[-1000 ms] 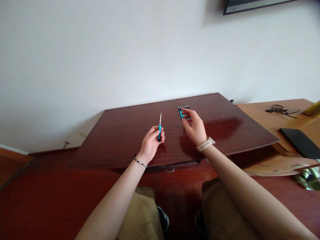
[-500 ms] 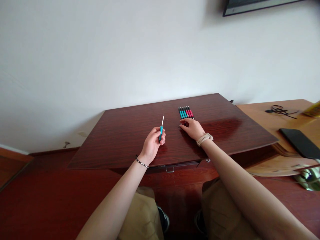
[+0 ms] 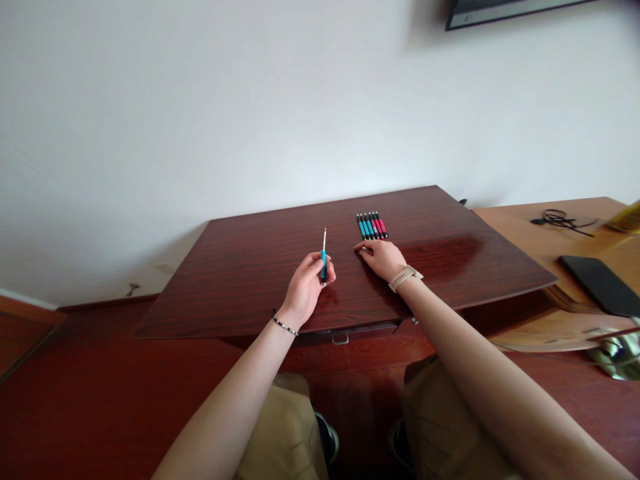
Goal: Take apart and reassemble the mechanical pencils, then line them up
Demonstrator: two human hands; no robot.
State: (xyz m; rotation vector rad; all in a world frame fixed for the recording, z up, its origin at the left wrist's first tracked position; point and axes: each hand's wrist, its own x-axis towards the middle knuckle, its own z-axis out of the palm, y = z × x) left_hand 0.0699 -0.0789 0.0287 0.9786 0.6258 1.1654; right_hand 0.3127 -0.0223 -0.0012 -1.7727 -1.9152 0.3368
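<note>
The right hand (image 3: 381, 259) is lowered since a second ago: then it was raised over the row of screwdrivers (image 3: 371, 225) with fingers on them, now it is laid flat on the tabletop (image 3: 450, 253) just in front of the row, fingers stretched out, nothing held. The row is left uncovered, untouched, six handles side by side, teal ones left, pink ones right. The fingertips are placed near a tiny dark bit on the wood; whether it is touched cannot be told. The left hand (image 3: 306, 288) is barely shifted; the teal screwdriver (image 3: 323, 257) is tipped slightly more upright.

Near: both forearms are stretched over tan trousers and a dark shoe. A beaded bracelet (image 3: 283, 325) is worn on the left wrist, a beige watch (image 3: 405, 277) on the right. A metal drawer handle (image 3: 340, 337) is seen under the table edge.

Middle: the teal screwdriver is pinched between thumb and curled fingers of the left hand, shaft pointing up and away, held above the wood, well apart from the row.

Far: a lighter desk (image 3: 540, 233) is set to the right, with a tangled cable (image 3: 563, 221) and a black phone (image 3: 600, 285) on it. A white wall is behind. Nothing lies between the hands and the row.
</note>
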